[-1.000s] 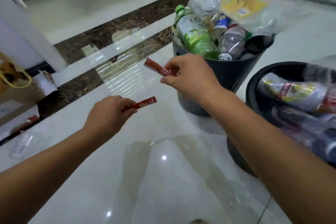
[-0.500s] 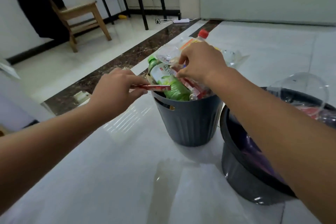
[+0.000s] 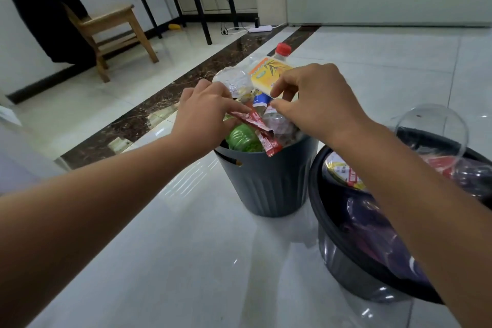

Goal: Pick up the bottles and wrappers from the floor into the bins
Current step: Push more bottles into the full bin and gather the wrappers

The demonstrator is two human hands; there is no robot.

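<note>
A small grey bin [image 3: 271, 184] stands on the white floor, heaped with bottles and wrappers: a green bottle [image 3: 243, 138], a red-capped bottle [image 3: 282, 49] and a yellow packet [image 3: 267, 74]. My left hand [image 3: 205, 114] hovers over its near rim, fingers pinched on a red wrapper [image 3: 247, 118]. A second red wrapper [image 3: 269, 142] lies on the heap, hanging over the rim. My right hand [image 3: 316, 104] is above the bin's right side with thumb and forefinger apart, holding nothing.
A larger black bin [image 3: 343, 255] with bottles and a clear dome lid [image 3: 431, 125] stands right of the grey one. A wooden chair [image 3: 114, 26] with a black garment [image 3: 45, 13], table legs [image 3: 197, 0] and a power strip [image 3: 259, 28] are farther back.
Both hands moved from the floor up over the grey bin. My right hand has let go of its red wrapper onto the heap. My left hand still holds its wrapper.
</note>
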